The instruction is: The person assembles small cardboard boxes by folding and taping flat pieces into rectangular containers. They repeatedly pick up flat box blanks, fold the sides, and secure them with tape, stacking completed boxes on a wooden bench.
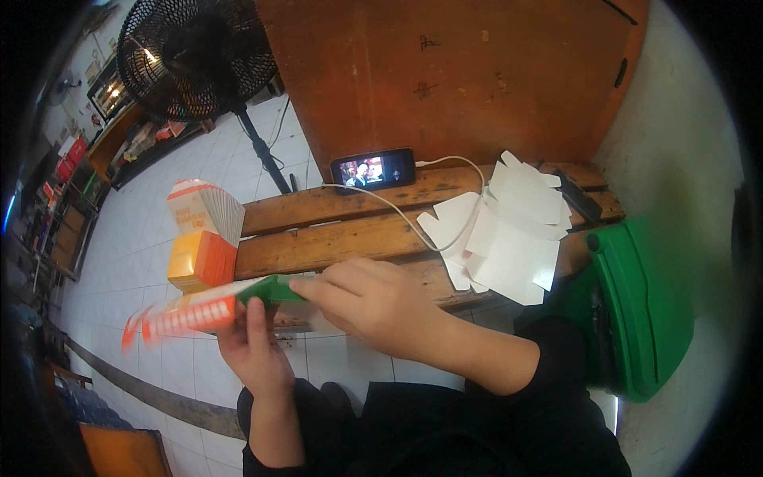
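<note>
An orange-and-white cardboard carton (191,316) with a green end is held above the near edge of the wooden bench, its far left end smeared by motion. My left hand (258,358) grips it from below, thumb up against the side by the green part. From the right, my right hand (369,304) reaches across with its fingers closed at the green end; the fingertips are partly hidden. Just beyond the carton stand a yellow-and-orange block of folded boxes (203,261) and a fanned stack of flat white-and-orange cartons (208,208).
White unfolded box blanks (509,246) lie on the bench (318,248), with a charging cable (381,199) looped over them. A lit phone (373,171) leans against a brown wooden panel (453,87). There is a green bin (644,310) at right and a black fan (195,60) behind.
</note>
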Demonstrator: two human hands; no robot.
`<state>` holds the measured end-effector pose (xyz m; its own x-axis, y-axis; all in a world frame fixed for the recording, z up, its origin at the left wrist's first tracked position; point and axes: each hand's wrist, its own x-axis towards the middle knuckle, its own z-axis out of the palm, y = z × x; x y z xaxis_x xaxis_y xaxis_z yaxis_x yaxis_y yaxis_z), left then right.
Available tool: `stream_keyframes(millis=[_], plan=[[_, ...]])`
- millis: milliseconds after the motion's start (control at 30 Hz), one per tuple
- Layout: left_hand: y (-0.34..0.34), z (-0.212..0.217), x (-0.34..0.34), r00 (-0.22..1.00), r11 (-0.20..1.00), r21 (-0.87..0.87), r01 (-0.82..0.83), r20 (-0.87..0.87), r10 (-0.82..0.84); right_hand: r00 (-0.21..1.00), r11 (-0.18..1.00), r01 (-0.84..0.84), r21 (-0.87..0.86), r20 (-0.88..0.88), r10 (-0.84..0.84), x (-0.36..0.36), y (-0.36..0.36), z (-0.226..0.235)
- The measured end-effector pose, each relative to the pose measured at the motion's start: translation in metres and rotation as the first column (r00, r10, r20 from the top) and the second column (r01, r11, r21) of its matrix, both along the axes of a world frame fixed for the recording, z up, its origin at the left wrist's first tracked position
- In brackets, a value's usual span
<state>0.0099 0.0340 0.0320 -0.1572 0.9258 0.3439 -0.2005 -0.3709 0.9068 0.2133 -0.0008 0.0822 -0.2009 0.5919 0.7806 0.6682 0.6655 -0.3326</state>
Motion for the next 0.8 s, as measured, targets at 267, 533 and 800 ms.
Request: stream_keyframes(millis=[267,533,800], plan=[[-0.006,-0.011,0.006,0.897,0.923,0.37,-0.103,-0.367,0.247,0.937,0.984,-0.181,-0.002,-0.304,0.171,-0.005,-0.012,0.004],[0.0,-0.01,0.008,0.965,0.954,0.297,-0.026,-0.242,0.101,0.951,0.984,-0.178,-0.02,-0.261,0.167,-0.004,-0.015,0.012],[0.005,-0.01,0.009,0.976,0.958,0.285,0.014,-0.21,0.048,0.974,0.992,-0.128,0.017,-0.188,0.129,-0.014,-0.018,0.007]])
